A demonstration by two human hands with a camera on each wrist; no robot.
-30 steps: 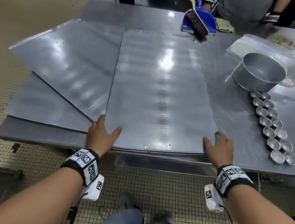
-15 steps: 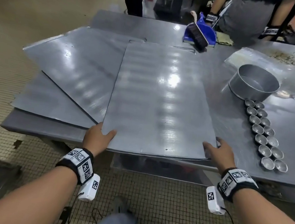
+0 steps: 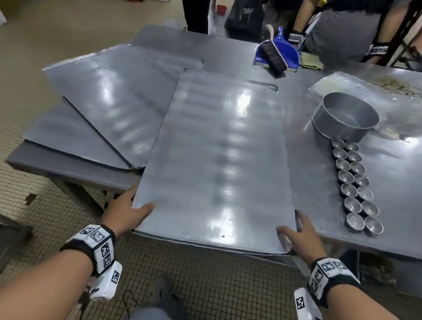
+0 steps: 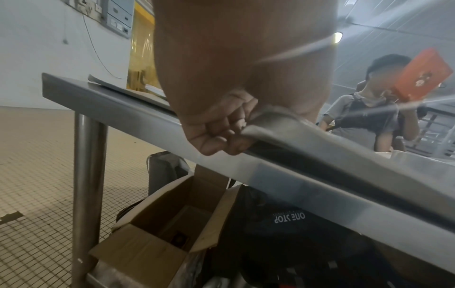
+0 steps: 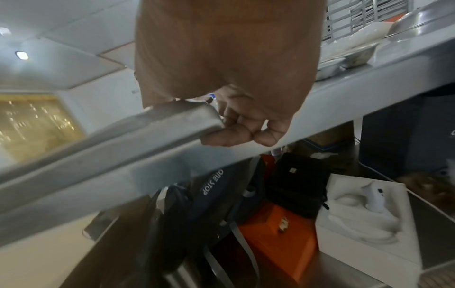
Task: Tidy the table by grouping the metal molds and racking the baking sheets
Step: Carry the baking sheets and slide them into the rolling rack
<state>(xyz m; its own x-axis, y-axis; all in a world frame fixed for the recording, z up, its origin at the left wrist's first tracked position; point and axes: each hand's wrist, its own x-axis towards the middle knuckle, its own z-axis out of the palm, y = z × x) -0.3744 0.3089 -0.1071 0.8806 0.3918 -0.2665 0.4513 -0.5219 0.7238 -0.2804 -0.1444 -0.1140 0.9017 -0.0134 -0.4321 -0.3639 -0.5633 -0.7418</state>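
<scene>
Gripping the near corners of a large flat grey metal baking sheet (image 3: 220,161), both hands hold it where its near edge juts out past the edge of the steel table (image 3: 411,211). The left hand (image 3: 125,211) lays its thumb on top of the sheet's near-left corner, and the left wrist view shows its fingers (image 4: 216,136) curled under the rim, clamping the metal between thumb and fingertips. The right hand (image 3: 301,237) mirrors this at the near-right corner: thumb on top, fingers (image 5: 236,134) bent beneath the rolled edge. Beyond the left fingers, two more flat grey sheets (image 3: 110,102) lie fanned out and partly under the held one. Beyond and outward of the right fingers stands a double row of small round metal molds (image 3: 355,185), well apart from the hand, with a round metal cake tin (image 3: 345,119) just past the far end of the row. Farther off, a blue dustpan with a black brush (image 3: 277,52) rests on the tabletop.
</scene>
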